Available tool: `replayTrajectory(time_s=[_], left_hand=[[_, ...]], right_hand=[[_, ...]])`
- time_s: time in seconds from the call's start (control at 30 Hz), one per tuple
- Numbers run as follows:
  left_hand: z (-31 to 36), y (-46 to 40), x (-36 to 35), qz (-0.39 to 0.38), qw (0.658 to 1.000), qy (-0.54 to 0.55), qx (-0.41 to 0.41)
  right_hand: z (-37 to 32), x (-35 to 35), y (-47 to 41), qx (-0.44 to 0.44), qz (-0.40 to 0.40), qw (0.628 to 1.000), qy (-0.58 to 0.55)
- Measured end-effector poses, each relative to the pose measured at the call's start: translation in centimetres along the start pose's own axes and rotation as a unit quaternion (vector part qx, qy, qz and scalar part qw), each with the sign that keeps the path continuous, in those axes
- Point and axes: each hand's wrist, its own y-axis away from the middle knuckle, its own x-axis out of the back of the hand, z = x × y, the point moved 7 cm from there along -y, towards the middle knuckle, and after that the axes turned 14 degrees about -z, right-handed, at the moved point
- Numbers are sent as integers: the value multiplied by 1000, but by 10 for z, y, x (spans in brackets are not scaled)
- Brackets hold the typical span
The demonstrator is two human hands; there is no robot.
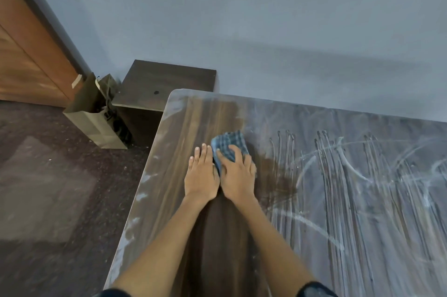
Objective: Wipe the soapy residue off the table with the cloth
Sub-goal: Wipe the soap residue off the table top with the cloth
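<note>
While under both hands (219, 170), cloth (228, 145) lengthwise away.

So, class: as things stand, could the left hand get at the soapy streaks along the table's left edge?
Probably yes. The left hand rests flat on the table, holding nothing, and only bare wood lies between it and the soapy streaks. The right hand holds the cloth.

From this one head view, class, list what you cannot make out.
- Table: its right and near parts are cut off by the picture's edges.
- Cloth: its near part is hidden under the right hand.
- Paper bag: its dark contents are too small to identify.
</note>
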Motion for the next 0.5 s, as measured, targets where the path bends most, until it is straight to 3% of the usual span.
replayTrajectory(time_s=[0.13, 0.27, 0.4, 0.5], left_hand=[[-5, -30, 15, 4, 999, -36, 4], [-3, -50, 20, 4, 999, -49, -4], [1, -67, 23, 13, 999, -48, -12], [4, -76, 22, 35, 998, -48, -14]], right_hand=[[8, 27, -69, -2, -2, 999, 48], [70, 69, -115, -83, -7, 993, 88], [144, 90, -95, -220, -22, 974, 46], [138, 74, -58, -272, -17, 962, 16]])
